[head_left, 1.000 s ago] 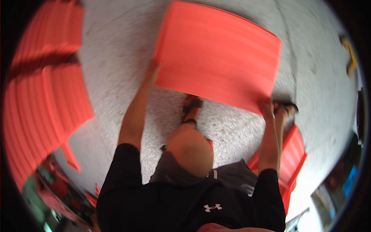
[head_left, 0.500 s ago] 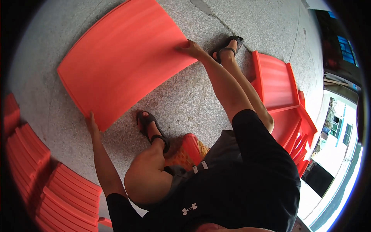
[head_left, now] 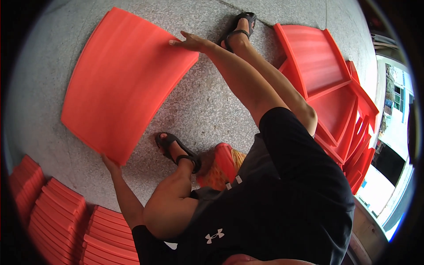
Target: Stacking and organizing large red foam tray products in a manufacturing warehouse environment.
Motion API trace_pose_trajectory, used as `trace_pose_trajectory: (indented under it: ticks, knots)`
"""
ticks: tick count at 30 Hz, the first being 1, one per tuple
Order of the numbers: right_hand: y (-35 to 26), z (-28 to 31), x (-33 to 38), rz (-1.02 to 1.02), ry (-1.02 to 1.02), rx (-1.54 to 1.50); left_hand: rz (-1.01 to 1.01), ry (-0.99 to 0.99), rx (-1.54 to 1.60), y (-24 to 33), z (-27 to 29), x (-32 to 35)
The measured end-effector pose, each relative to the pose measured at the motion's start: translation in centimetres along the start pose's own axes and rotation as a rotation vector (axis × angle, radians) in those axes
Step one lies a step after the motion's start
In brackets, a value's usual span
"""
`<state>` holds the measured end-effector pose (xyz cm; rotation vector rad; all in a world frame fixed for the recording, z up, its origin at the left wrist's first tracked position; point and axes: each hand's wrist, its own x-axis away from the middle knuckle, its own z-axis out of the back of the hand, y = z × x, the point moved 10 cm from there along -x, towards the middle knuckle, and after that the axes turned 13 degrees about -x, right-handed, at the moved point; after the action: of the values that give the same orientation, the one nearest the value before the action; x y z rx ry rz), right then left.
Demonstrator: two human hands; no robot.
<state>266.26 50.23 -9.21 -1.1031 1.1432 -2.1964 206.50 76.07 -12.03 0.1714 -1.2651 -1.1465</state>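
Observation:
A broad red plastic panel [head_left: 126,84] with a smooth face lies low over the floor at the left of centre. A second edge shows along its left side, so another panel may lie beneath. At its near corner my left hand [head_left: 112,165] is closed on the edge, with the fingertips partly hidden. By the far right corner my right hand [head_left: 192,43] is open, thumb and fingers spread. Its fingertips are over the panel's face; whether they touch it I cannot tell.
Several more red panels [head_left: 313,59] with raised rims lie in a loose pile at the right. Stacks of red panels [head_left: 57,207] stand at the lower left. A red and yellow patterned thing [head_left: 221,163] is between my legs. My sandalled feet [head_left: 240,28] rest on the speckled floor [head_left: 212,101].
The panel looks smaller and lower, and has turned slightly, its far end shifting left. My right hand has loosened from its edge and spread its fingers. My left hand stays at the near corner.

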Motion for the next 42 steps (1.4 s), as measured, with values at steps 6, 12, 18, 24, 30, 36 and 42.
trace_pose_trajectory:
  ticks: [6, 12, 18, 24, 30, 36, 42]
  knots:
    - [9.9, 16.5, 10.7, -0.008, -0.09, 0.488, 0.141, 0.234, -0.275, -2.5, 3.8, 3.6]
    - [20.5, 30.2, 36.8, -0.62, 0.517, 0.708, 0.079, 0.362, -0.32, -0.6, 8.3, 6.6]
    - [24.7, 30.6, 45.4, -0.541, 0.622, 0.723, -0.644, -0.007, -0.418, 21.2, -5.9, 11.5]
    - [8.9, 34.0, 54.6, 0.195, 0.909, 0.58, -1.21, -0.409, -0.886, 37.1, -30.5, 38.7]
    - [-5.0, 34.5, 71.7, 0.453, 0.841, 0.391, -1.77, -0.407, -0.863, 40.0, -41.3, 59.6]
    - [-1.8, 36.0, 82.6, 0.696, 1.051, 0.22, -1.865, -0.306, -0.934, 42.4, -48.0, 59.3]
    - [3.6, 39.7, 78.1, 0.698, 1.0, -0.045, -1.116, -0.692, -1.384, 28.3, -55.5, 39.1]
